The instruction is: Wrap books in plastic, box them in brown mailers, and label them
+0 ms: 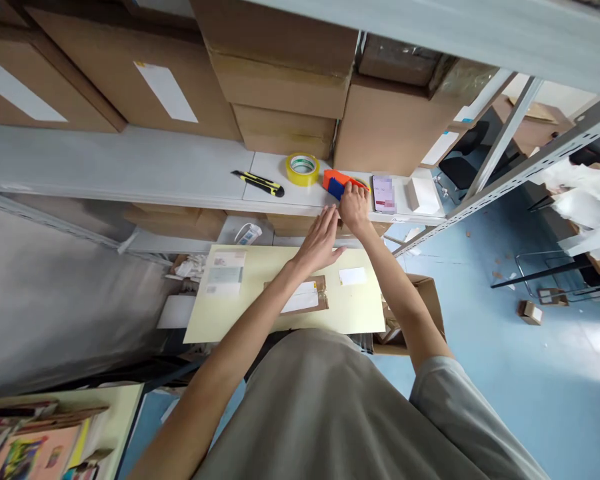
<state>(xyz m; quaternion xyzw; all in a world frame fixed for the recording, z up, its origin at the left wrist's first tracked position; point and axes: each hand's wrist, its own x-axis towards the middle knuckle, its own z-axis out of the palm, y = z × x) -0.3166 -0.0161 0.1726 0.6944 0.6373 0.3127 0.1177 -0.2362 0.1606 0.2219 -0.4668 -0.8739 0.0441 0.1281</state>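
My right hand is closed round an orange and blue tape dispenser lying on the grey shelf. Its fingers hide part of the dispenser. My left hand hovers by the shelf's front edge with fingers stretched out, holding nothing. Below it a small brown cardboard parcel with a white label lies on the cream board, partly hidden by my left forearm. A roll of yellow tape and a yellow and black utility knife rest on the shelf left of the dispenser. To its right lies a phone.
Large cardboard boxes line the back of the shelf. A small white box sits at its right end. Papers and a white label lie on the cream board. An open carton stands at the right.
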